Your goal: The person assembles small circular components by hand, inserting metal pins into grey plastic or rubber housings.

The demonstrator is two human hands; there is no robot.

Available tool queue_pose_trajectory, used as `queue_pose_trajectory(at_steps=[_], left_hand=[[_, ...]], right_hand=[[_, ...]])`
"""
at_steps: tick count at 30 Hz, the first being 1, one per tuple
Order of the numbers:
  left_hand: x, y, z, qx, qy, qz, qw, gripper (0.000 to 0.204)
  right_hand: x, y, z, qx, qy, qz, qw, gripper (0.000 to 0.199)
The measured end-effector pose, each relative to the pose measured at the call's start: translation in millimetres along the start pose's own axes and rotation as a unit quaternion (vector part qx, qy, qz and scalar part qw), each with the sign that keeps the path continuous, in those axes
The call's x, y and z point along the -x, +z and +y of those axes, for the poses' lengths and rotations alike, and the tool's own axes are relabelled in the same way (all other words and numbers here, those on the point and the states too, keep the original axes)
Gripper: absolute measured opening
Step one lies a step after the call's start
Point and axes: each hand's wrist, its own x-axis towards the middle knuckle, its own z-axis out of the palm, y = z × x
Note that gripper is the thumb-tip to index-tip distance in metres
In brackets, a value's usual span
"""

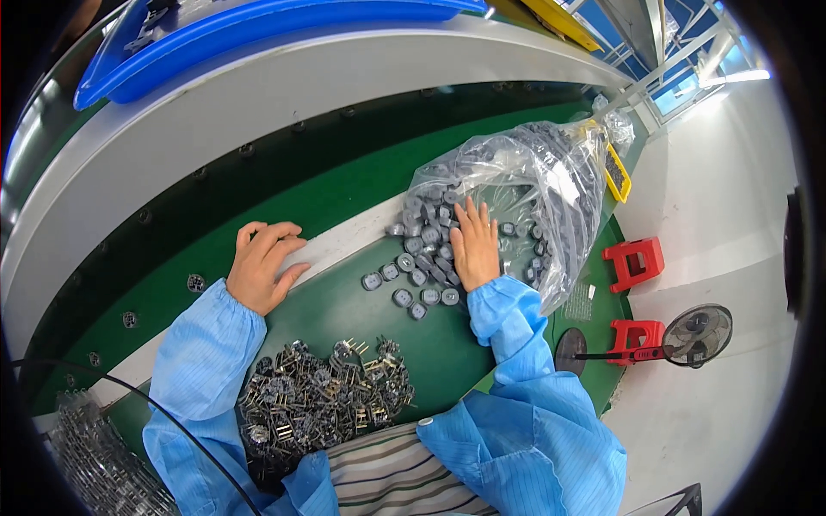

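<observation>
Head view: the right hand (474, 245) is laid flat, fingers spread wide and holding nothing, on a heap of small grey round plastic caps (428, 258) that spills from the mouth of a clear plastic bag (551, 185). The bag lies just beyond and to the right of that hand, still packed with the same caps. Loose caps are scattered to the left of the hand on the green surface (344, 305). The left hand (261, 264) is rested well apart from the right one, fingers loosely curled and empty, partly over a white strip (340, 241) that crosses the surface. Below both hands, close to the body, a pile of small dark metal pinned parts (323, 400) is seen. Both forearms are covered by light blue sleeves (516, 344). Beyond the hands, a blue plastic tray (224, 39) is set on a grey ledge.
</observation>
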Motion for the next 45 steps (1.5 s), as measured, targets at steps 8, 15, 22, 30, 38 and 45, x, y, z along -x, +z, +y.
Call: queue_pose_trajectory(at_steps=[8,15,22,30,38,45], left_hand=[[0.9,1.5,-2.5,0.033,0.0,-0.065,0.997,0.046],[4.7,1.6,6.1,0.064,-0.057,-0.126,0.988,0.065],[7.6,6.3,3.5,0.038,-0.072,-0.18,0.98,0.076],[4.1,8.8,11.6,0.011,-0.019,-0.207,0.978,0.08],[4.6,7.8,1.7,0.034,0.031,-0.258,0.965,0.069],[7.1,8.0,9.3,0.127,-0.011,-0.145,0.981,0.061]], right_hand=[[-40.9,4.4,-29.9,-0.207,-0.033,0.143,0.967,0.04],[-48.3,14.7,-59.1,-0.163,-0.056,0.035,0.984,0.043],[-37.0,-19.4,-70.2,-0.111,-0.095,-0.113,0.983,0.044],[-54.4,19.7,-86.6,-0.034,-0.157,-0.116,0.98,0.037],[-16.6,-31.6,-78.5,-0.021,-0.175,-0.19,0.966,0.037],[90.2,-72.3,-118.8,-0.188,-0.225,-0.074,0.953,0.022]])
